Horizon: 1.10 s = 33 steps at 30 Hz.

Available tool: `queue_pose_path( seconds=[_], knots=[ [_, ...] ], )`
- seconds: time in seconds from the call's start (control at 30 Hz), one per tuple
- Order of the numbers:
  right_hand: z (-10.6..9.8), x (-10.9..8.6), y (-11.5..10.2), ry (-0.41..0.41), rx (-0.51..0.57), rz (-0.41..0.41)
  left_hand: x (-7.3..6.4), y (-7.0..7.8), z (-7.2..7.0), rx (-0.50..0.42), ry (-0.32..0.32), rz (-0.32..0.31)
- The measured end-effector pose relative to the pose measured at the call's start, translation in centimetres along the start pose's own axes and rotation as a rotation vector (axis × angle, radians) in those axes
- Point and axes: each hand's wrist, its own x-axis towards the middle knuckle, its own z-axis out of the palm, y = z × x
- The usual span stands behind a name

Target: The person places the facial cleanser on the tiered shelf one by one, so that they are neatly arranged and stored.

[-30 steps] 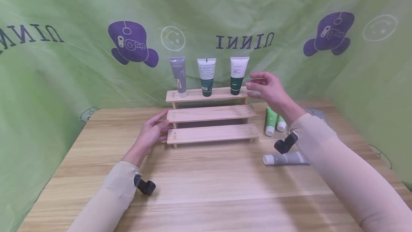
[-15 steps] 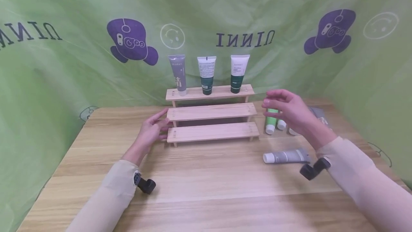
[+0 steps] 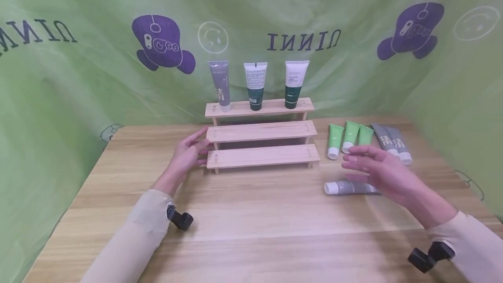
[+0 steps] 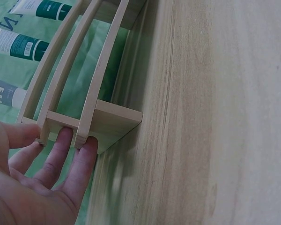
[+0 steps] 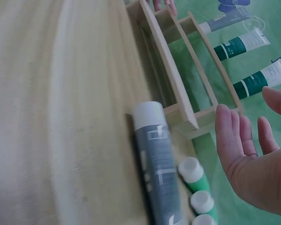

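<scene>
A three-tier wooden display stand [image 3: 261, 131] stands on the table. My left hand [image 3: 187, 154] holds its left end; in the left wrist view the thumb and fingers lie about the ends of the tiers. On the top tier stand a grey squeeze tube [image 3: 222, 84] and two white-and-green squeeze tubes, one in the middle [image 3: 255, 85] and one at the right [image 3: 294, 84], all caps down. My right hand [image 3: 387, 174], holding nothing, hovers with fingers apart over a grey tube [image 3: 347, 188] lying on its side, partly hidden by the hand.
Right of the stand lie three green tubes, the nearest [image 3: 335, 141] with its white cap forward. Beside them are two overlapping grey tubes [image 3: 396, 141]. A green printed curtain [image 3: 251, 16] hangs behind the wooden table [image 3: 251, 230].
My right hand has moved away from the top tier's right end, rightward and down over the lying grey tube. The left hand keeps its place at the stand. The view tilts slightly downward.
</scene>
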Motion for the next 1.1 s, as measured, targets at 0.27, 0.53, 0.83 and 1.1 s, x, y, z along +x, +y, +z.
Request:
queue_pose_path(
  seconds=[0.27, 0.53, 0.83, 1.1],
  knots=[
    [-1.6, -2.4, 2.5, -0.083, 0.047, 0.032, 0.1, 0.2, 0.1, 0.001, 0.013, -0.012],
    [-2.7, -4.4, 4.3, -0.26, 0.16, 0.13, 0.1, 0.1, 0.1, 0.003, 0.002, -0.005],
    [-3.4, -5.5, 5.3, -0.387, 0.276, 0.201, 0.1, 0.1, 0.0, -0.001, 0.008, -0.007],
    [-4.9, -5.8, 5.8, -0.41, 0.349, 0.206, 0.2, -0.1, 0.1, -0.01, -0.001, -0.004]
  ],
)
